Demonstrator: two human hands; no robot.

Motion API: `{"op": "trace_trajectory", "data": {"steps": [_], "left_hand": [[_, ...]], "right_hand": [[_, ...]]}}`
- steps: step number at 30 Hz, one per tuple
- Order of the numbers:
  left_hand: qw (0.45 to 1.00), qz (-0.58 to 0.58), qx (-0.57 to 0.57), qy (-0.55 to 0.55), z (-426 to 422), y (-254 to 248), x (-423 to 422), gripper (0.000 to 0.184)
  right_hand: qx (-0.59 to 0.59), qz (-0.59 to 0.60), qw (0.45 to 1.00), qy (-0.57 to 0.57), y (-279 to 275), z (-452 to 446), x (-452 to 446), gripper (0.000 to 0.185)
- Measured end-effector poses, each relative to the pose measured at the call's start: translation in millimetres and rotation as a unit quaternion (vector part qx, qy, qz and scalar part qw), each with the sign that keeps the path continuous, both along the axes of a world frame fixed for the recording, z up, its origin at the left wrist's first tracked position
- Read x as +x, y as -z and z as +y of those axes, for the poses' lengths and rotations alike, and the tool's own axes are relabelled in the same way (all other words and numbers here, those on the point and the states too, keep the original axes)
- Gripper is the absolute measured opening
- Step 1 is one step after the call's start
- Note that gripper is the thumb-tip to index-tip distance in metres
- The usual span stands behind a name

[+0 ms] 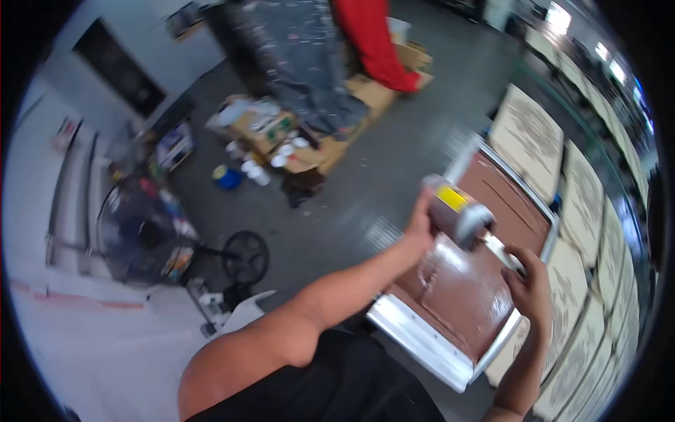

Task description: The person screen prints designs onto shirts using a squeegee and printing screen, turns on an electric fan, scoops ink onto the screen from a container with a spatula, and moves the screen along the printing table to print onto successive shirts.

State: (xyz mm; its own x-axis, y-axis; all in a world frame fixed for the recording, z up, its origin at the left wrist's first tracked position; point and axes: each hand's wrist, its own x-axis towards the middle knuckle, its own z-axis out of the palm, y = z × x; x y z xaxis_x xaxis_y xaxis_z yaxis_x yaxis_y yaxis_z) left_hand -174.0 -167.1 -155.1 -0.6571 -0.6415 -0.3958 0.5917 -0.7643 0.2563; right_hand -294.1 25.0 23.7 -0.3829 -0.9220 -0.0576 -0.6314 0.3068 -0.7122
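Note:
My left hand (420, 224) is wrapped around a plastic jar (450, 214) with a yellow label, holding it tilted with its mouth toward the lower right. Fingers of my right hand (529, 283) close on a small pale scraper (496, 247), whose far end is at the jar's mouth. Below both hands lies a screen-printing frame (420, 336) with silver metal edges and a brown surface. A glossy wet patch (453, 271) spreads over the middle of that surface. The jar's contents are hard to make out.
Rows of cream printed fabric panels (527, 133) run along the right side. A fan (144, 228) stands at left. Cardboard (330, 158) on the floor carries white jars, beneath a hanging grey cloth (302, 63) and red cloth (376, 42). A blue roll (226, 177) lies nearby.

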Motion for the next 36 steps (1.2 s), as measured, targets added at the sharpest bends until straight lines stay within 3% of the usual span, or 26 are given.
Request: {"op": "trace_trajectory", "data": {"steps": [2, 4, 8, 9, 13, 16, 18, 22, 27, 30, 32, 36], "left_hand": [[0.998, 0.015, 0.060, -0.015, 3.3, -14.0, 21.9, 0.076], [0.997, 0.062, 0.045, -0.022, -6.1, -8.0, 40.2, 0.077], [0.991, 0.111, 0.020, -0.078, -37.1, -24.9, 91.3, 0.073], [0.989, 0.113, 0.017, -0.090, -46.4, -23.2, 102.6, 0.073], [0.949, 0.195, 0.002, -0.248, -78.8, -9.5, 147.7, 0.063], [0.916, 0.130, 0.018, -0.380, -94.6, 5.3, 190.4, 0.062], [0.891, 0.099, 0.017, -0.443, -83.3, -5.3, 217.9, 0.067], [0.834, 0.085, -0.064, -0.541, -65.4, 27.0, 256.5, 0.074], [0.812, 0.080, -0.032, -0.577, -41.3, 38.4, 268.5, 0.068], [0.797, 0.069, -0.011, -0.601, -37.1, 47.5, 273.8, 0.075], [0.787, 0.078, 0.001, -0.612, -34.8, 52.0, 270.7, 0.074], [0.804, 0.123, -0.014, -0.582, -38.1, 70.7, 278.0, 0.065]], "right_hand": [[-0.021, 0.094, 0.993, -0.071, -9.9, -22.5, 6.7, 0.043], [-0.006, 0.006, 1.000, -0.027, -23.8, -41.2, 25.1, 0.054], [-0.128, -0.065, 0.989, -0.018, -18.8, -46.3, 46.1, 0.081], [-0.118, -0.025, 0.992, -0.036, -19.3, -39.8, 37.2, 0.090], [-0.067, -0.029, 0.997, -0.029, -8.0, 6.2, 30.4, 0.094], [-0.026, -0.073, 0.996, -0.050, 21.2, 55.0, 6.7, 0.077], [-0.015, -0.090, 0.995, -0.047, 46.8, 96.9, -7.6, 0.076], [0.066, -0.176, 0.982, -0.023, 66.5, 189.0, -31.8, 0.068], [0.106, -0.366, 0.922, 0.072, 93.2, 286.8, -28.1, 0.049], [0.143, -0.394, 0.906, 0.060, 101.7, 314.5, -4.0, 0.035], [0.215, -0.342, 0.913, 0.052, 89.4, 319.4, 13.6, 0.036], [0.271, -0.365, 0.891, 0.011, 116.6, 354.3, 21.2, 0.031]]}}
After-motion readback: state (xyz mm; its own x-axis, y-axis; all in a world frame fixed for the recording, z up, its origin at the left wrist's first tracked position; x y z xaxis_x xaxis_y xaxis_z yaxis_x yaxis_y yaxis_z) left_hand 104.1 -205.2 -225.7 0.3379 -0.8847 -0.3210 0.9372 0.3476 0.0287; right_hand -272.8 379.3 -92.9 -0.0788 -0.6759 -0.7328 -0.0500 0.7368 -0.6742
